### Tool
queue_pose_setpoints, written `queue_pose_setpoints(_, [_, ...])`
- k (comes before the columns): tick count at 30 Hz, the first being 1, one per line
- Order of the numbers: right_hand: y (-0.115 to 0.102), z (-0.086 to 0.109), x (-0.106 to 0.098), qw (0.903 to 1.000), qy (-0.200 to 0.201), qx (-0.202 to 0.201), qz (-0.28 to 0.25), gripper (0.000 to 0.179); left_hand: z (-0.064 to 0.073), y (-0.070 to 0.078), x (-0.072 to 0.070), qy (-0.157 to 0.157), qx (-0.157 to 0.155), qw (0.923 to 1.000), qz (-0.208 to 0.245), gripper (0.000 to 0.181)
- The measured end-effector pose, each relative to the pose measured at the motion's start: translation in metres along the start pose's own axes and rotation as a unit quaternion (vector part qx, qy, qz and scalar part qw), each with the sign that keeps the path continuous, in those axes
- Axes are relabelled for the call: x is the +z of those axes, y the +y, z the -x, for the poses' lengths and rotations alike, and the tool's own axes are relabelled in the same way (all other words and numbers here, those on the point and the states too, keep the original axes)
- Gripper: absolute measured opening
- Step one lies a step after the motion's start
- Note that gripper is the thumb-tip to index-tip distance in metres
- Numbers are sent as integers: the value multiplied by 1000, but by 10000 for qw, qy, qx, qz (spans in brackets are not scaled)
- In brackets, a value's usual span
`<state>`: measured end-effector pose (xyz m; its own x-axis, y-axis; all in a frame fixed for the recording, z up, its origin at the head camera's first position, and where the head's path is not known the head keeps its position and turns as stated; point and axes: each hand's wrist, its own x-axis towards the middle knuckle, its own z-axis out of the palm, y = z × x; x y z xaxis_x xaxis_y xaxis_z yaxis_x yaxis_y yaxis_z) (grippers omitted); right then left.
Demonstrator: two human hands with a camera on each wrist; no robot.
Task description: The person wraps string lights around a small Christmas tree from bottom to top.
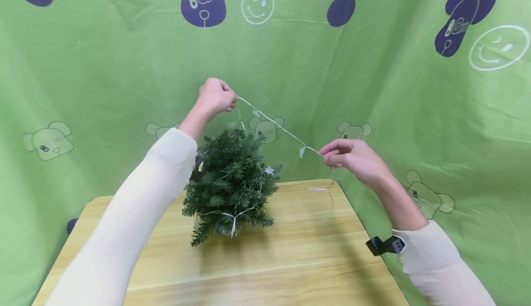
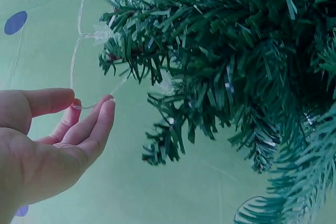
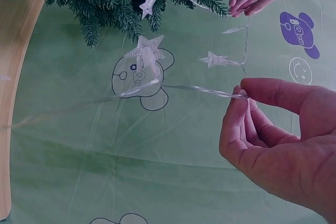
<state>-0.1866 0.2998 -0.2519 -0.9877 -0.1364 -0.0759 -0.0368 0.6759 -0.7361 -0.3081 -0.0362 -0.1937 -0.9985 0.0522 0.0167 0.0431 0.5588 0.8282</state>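
Observation:
A small green artificial Christmas tree [image 1: 232, 181] stands on the wooden table, partly wrapped with a clear string of star lights [image 1: 282, 128]. Above and behind its top, my left hand [image 1: 216, 96] pinches the string between thumb and fingers; the left wrist view shows the cord [image 2: 83, 107] crossing the fingertips beside the branches. To the right of the tree, my right hand [image 1: 354, 158] pinches the same string, and the stretch between the hands runs slanting and nearly straight. A loose end with star lights [image 3: 147, 56] hangs below the right hand. One star [image 1: 233, 226] rests against the tree's lower front.
The wooden table [image 1: 290, 260] extends under and in front of the tree. Green printed curtains [image 1: 124, 66] surround it at the back and sides. A black strap device [image 1: 386, 245] sits at the right wrist cuff.

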Motion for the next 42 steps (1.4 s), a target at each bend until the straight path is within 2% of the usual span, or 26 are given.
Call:
queue_pose_setpoints(4, [-2,-1,2,10000,-35,-32,-21,37,0,-3,-4,-13,-50,10000,-7,16])
queue_pose_setpoints(10, [-3,-3,6,9999,-82,-68,-3,36,0,-17,-7,-89,-56,9999,-101,8])
queue_pose_setpoints(14, [-4,-4,8,9999,-128,-98,-40,35,1,-26,-11,-168,-40,9998,-65,13])
queue_pose_setpoints(20, [-4,-5,10,9996,-230,-177,-35,35,4,-40,-24,-388,-126,9990,155,17])
queue_pose_setpoints(27, [-5,-7,10,9990,-343,-249,120,32,10,-55,-33,-727,-198,9971,54,15])
queue_pose_setpoints(32, [-9,-7,8,9992,-112,-205,327,28,14,-61,-37,-700,-119,9973,202,16])
queue_pose_setpoints(38, [-15,-4,4,9990,384,-234,-56,29,15,-62,-43,-681,15,9971,337,17])
queue_pose_setpoints(42, [-18,-3,3,9986,446,-234,-174,31,19,-64,-48,-721,77,9972,180,15])
